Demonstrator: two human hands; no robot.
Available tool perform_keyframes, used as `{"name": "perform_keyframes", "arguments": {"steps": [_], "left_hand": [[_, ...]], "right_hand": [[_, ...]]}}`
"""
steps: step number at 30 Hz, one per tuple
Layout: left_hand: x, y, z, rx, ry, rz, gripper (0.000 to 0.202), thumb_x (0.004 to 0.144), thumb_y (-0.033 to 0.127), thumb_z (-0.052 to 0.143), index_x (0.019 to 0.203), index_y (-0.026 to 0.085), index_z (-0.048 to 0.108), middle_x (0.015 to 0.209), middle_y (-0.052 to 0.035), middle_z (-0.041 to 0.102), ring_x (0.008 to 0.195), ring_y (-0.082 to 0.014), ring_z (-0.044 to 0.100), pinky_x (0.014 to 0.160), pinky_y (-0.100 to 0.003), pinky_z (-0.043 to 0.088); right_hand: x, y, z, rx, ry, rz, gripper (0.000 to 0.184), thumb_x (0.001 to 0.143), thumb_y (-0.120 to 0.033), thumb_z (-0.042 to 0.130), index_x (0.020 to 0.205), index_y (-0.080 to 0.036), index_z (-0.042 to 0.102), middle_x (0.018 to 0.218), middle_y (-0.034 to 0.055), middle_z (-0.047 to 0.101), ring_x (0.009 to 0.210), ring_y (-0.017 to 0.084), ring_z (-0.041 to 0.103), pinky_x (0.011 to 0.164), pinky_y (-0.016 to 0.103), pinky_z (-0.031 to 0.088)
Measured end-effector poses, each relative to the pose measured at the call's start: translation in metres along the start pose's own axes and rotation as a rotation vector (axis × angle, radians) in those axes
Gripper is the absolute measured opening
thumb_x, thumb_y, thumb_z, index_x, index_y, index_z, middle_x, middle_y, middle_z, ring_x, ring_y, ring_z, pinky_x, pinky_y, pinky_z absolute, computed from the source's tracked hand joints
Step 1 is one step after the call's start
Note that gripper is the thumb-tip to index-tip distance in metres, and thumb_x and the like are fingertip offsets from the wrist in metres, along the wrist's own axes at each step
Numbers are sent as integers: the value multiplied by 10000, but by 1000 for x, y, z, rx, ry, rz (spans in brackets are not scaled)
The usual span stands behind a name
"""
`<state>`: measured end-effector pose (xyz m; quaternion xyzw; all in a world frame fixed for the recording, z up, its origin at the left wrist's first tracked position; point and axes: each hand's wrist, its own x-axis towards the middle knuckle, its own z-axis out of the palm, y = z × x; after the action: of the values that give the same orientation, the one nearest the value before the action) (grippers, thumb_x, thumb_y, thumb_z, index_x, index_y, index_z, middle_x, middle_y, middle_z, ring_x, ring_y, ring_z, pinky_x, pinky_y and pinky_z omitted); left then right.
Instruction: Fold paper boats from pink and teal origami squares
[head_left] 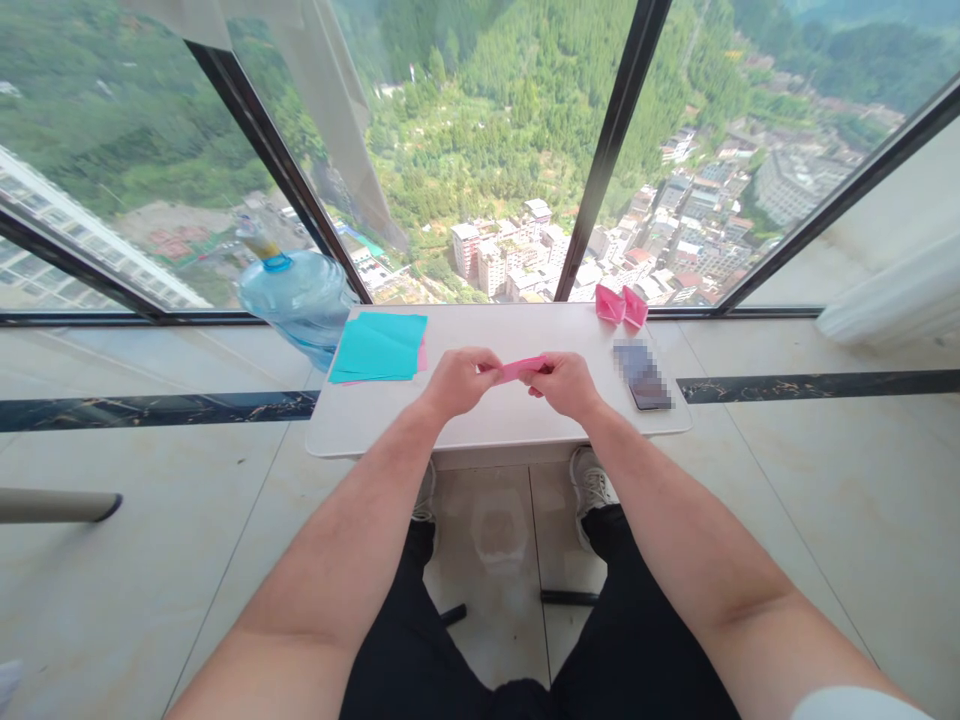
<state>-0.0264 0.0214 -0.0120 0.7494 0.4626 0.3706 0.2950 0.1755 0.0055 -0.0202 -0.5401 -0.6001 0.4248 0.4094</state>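
Both of my hands hold one folded strip of pink paper (520, 369) just above the small white table (495, 425). My left hand (459, 380) pinches its left end with the fingers curled. My right hand (566, 384) pinches the right end in the same way. A stack of teal paper sheets (379, 346), with a pink sheet under it, lies at the table's back left. Two folded pink paper pieces (621, 305) stand at the back right edge.
A phone (643, 375) lies on the table's right side. A large blue water bottle (298, 297) stands on the floor left of the table, against the floor-to-ceiling window. A grey bar (56, 506) juts in at the left. My shoes rest under the table.
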Motion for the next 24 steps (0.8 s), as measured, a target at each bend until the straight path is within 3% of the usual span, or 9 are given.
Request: {"name": "perform_keyframes", "arguments": {"steps": [8, 14, 20, 24], "left_hand": [[-4, 10, 5, -136, 31, -140, 109, 755, 220, 662, 647, 204, 662, 610, 1, 640, 588, -145, 527, 555, -254, 383], [-6, 12, 14, -30, -54, -159, 246, 783, 351, 654, 609, 181, 613, 551, 26, 545, 557, -116, 451, 532, -254, 317], [-5, 16, 15, -14, -48, -201, 285, 768, 384, 634, 593, 166, 579, 543, 39, 484, 568, -103, 423, 533, -248, 300], [-5, 17, 19, -60, -105, -222, 310, 766, 403, 632, 582, 176, 528, 522, 47, 465, 543, -97, 404, 517, -245, 286]], "right_hand": [[2, -5, 0, 326, 47, 101, 230, 672, -356, 790, 734, -156, 693, 604, 24, 693, 536, 147, 643, 563, 282, 565], [2, -3, 1, 212, 18, 59, 171, 684, -309, 754, 690, -169, 657, 554, -2, 652, 521, 123, 606, 521, 235, 500], [2, -3, 1, 141, 47, 39, 126, 699, -287, 717, 677, -178, 658, 557, -4, 651, 537, 135, 616, 525, 237, 474], [1, -3, 1, 100, 17, 13, 118, 706, -282, 707, 671, -178, 665, 565, -3, 649, 544, 135, 609, 523, 237, 459]]}}
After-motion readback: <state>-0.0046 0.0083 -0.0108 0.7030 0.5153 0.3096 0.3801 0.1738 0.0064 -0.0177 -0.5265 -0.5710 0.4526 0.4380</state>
